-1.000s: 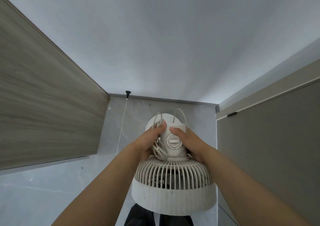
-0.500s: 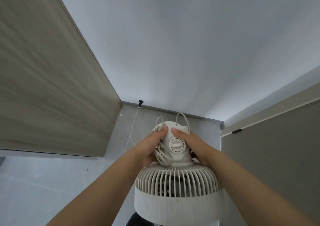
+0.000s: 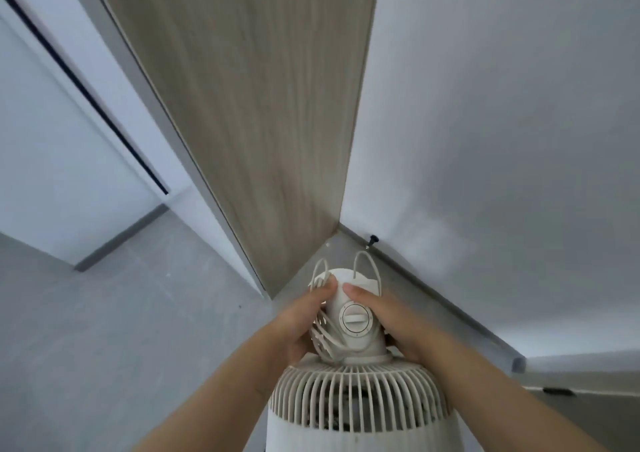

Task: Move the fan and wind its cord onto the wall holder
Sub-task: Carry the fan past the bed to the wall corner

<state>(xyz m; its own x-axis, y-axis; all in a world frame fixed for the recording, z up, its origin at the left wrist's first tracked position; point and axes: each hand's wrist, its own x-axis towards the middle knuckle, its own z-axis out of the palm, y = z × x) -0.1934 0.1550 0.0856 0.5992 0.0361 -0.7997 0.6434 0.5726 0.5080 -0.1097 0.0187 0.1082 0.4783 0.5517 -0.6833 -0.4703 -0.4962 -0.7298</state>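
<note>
Two hands: left hand (image 3: 298,327) and right hand (image 3: 398,327) both clamped on the fan (image 3: 356,392) neck.
Fan: white, ribbed grille, round dial, held overhead near the ceiling corner.
Cord (image 3: 325,340): white loops bunched under left fingers.
Change: view swung right; wood panel (image 3: 249,105) now centre.

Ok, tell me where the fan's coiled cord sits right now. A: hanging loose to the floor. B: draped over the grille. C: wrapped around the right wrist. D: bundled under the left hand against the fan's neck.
D: the cord loops lie pressed against the fan neck under the left hand; the right hand grips the other side.
</note>
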